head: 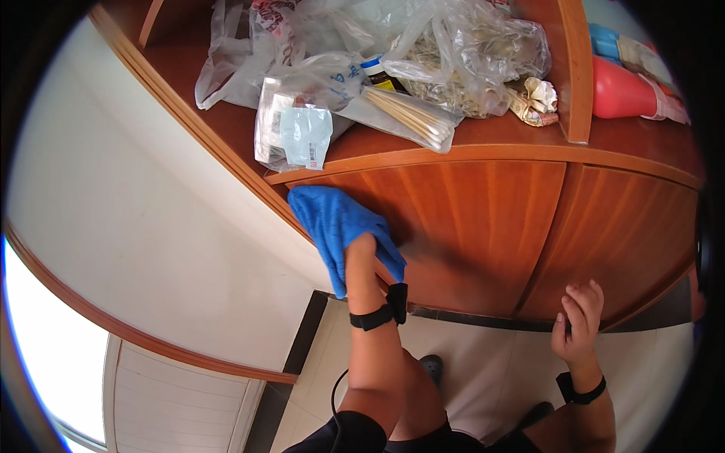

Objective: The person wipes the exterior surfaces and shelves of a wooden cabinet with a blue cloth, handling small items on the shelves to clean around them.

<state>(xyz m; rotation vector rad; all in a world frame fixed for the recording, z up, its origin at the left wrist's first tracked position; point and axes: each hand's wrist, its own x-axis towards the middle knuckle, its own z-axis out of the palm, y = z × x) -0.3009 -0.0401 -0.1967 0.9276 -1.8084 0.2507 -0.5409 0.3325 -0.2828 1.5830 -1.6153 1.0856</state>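
A blue cloth [334, 212] drapes over my left hand [361, 244] at the upper left corner of a wooden cabinet door [470, 226]. Only the wrist end of that hand shows; its fingers are hidden under the cloth. My right hand [580, 325] hangs in front of the right cabinet door [628, 226], holding nothing, with its fingers apart and slightly bent. Both forearms wear black straps.
Above the doors, a wooden shelf [504, 131] holds clear plastic bags [453, 56], a packet of cotton swabs [410, 116], a blue-capped bottle [374, 67] and a small box [269, 122]. Past a divider [575, 73] lies a red bottle [623, 88]. A white wall [170, 215] borders the left.
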